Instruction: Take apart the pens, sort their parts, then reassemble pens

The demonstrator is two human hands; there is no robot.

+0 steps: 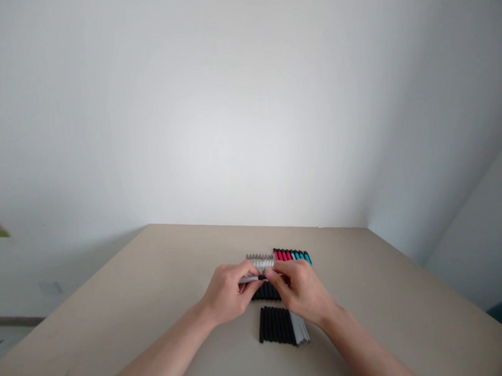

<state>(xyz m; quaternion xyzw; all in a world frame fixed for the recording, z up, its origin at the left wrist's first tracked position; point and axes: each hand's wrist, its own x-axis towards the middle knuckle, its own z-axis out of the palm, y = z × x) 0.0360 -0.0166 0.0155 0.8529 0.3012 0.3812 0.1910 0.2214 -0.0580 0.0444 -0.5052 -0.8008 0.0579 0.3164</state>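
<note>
My left hand [229,291] is closed in a pinch around a slim grey-white pen refill [249,279], held level above the table. A short black piece [262,277] shows at its right end, between the two hands. The fingertips of my right hand [304,284] are pinched at that end, covering whatever lies between them. Under and between the hands lies a row of black pen parts [266,292], partly hidden. Nearer to me sit a row of black pen tubes [276,325] and, against its right side, several white refills [301,330] with metal tips.
Behind the hands are a row of small springs [259,257] and white pieces [262,264] just in front of them. Pink and turquoise pen parts with black ends [292,255] lie at the back right. The beige table [180,273] meets a white wall [221,109].
</note>
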